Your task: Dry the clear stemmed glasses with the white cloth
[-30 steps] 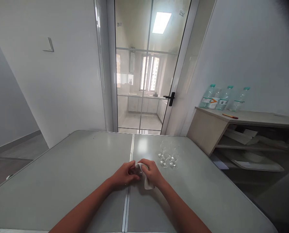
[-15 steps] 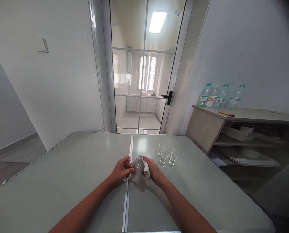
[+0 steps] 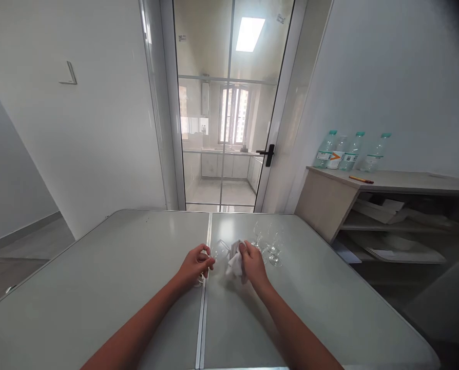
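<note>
My left hand (image 3: 197, 263) is closed around the stem of a clear wine glass (image 3: 218, 251), held tilted above the table seam with its bowl toward the right. Part of the glass's foot shows below my fingers. In my right hand (image 3: 253, 263) a white cloth (image 3: 235, 261) is bunched between thumb and fingers. The cloth hangs just right of the glass's rim; whether they touch I cannot tell. Behind my right hand several stemmed glasses (image 3: 274, 257) stand upright in a group, partly hidden by the hand and cloth.
The pale table (image 3: 137, 288) has a metal seam down its middle. At the right a wooden shelf unit (image 3: 329, 198) carries several bottles (image 3: 350, 153) and an orange pen-like object (image 3: 361, 179). A glass door (image 3: 229, 113) with a black handle (image 3: 269, 155) stands beyond the table.
My right hand has moved right with the cloth, off the bowl of the wine glass, which is now uncovered. My left hand stays in about the same place, still holding the glass.
</note>
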`<action>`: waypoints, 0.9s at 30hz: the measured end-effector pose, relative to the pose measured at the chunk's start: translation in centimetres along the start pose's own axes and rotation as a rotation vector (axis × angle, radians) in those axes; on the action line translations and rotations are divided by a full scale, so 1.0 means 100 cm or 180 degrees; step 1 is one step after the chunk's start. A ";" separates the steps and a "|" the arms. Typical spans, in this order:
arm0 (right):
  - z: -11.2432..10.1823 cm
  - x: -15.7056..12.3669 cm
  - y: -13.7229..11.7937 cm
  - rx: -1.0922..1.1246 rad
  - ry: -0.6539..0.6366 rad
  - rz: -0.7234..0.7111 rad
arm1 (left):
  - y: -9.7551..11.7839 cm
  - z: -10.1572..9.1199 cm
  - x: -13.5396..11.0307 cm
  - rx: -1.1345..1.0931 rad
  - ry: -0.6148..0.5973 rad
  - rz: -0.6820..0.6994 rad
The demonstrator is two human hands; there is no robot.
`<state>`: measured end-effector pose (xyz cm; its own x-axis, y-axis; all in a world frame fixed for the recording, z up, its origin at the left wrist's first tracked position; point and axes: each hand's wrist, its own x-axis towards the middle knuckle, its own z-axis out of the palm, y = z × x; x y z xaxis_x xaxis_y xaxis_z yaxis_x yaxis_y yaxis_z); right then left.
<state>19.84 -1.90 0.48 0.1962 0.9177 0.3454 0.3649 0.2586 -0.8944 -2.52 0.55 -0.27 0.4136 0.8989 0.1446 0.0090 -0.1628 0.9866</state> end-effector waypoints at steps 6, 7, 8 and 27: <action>0.019 -0.016 -0.007 0.1714 -0.0789 0.0681 | -0.006 0.007 0.002 -0.0582 -0.0070 0.0105; 0.024 -0.020 -0.010 0.1859 -0.0921 0.0707 | -0.009 0.008 0.002 -0.0521 -0.0075 0.0119; 0.028 -0.024 -0.013 0.1951 -0.1026 0.0690 | -0.011 0.009 0.003 -0.0422 -0.0071 0.0166; 0.041 -0.035 -0.014 0.1433 -0.1723 0.0262 | -0.012 0.004 0.003 -0.0517 0.0388 0.0583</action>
<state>14.89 -4.24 -0.60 -0.3156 0.9304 0.1862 -0.0663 0.1741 -0.9825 -2.02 0.84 -1.43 0.2820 0.9045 0.3200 -0.2062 -0.2686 0.9409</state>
